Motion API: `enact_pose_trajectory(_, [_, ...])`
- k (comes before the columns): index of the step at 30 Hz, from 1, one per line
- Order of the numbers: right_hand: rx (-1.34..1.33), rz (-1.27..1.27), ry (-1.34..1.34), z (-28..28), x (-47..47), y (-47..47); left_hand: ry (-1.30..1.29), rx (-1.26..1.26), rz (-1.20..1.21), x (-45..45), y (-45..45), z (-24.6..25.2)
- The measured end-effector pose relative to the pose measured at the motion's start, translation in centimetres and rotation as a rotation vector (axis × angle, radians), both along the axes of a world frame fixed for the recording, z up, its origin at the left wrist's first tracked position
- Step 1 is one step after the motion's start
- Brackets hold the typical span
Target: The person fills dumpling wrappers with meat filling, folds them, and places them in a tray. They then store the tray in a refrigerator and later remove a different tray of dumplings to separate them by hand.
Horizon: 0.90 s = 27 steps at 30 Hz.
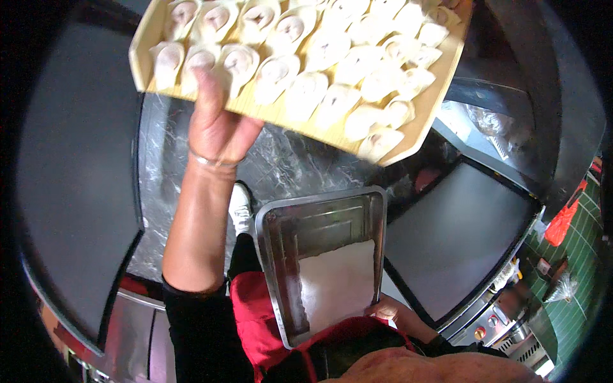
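My left hand (215, 119) grips the near edge of a wooden tray (416, 134), thumb on top and the other fingers hidden beneath. Rows of folded dumplings (237, 64) cover the tray, which tilts in the view and runs past its top edge. My right hand (385, 309) holds the lower right rim of a rectangular metal pan (330, 215) close to my body. A flat pale sheet or layer (337, 282) lies in the pan; its material is unclear.
Dark counter surfaces stand on the left (76, 158) and right (459, 234). Between them is a dark marbled floor (297, 158) with my white shoe (240, 206). A red plastic bag (562, 220) hangs by green tiles at the right, near an appliance with knobs (483, 330).
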State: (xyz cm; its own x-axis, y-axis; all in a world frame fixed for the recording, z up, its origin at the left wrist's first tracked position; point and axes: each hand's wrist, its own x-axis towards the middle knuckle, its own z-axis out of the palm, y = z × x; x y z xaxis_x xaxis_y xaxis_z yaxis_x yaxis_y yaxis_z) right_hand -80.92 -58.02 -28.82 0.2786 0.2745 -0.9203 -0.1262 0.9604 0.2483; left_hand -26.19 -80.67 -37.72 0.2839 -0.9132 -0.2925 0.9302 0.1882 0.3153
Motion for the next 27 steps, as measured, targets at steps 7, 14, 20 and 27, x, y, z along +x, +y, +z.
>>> enact_pose_trajectory(7, [-0.036, 0.026, -0.044, -1.0, 0.0, 0.5, -0.157, -0.166, -0.029, -2.4, -11.5, 1.4])
enact_pose_trajectory(14, [-0.017, 0.018, -0.046, -1.2, 0.5, -1.2, -0.186, -0.066, 0.090, -4.0, -21.0, 1.7])
enact_pose_trajectory(20, [0.009, 0.021, -0.024, -0.8, 0.2, -1.7, -0.242, -0.018, 0.092, -3.2, -22.4, 1.1])
enact_pose_trajectory(27, [0.035, 0.022, -0.013, -0.9, 0.1, -2.0, -0.286, 0.001, 0.077, -1.3, -21.8, 1.1])
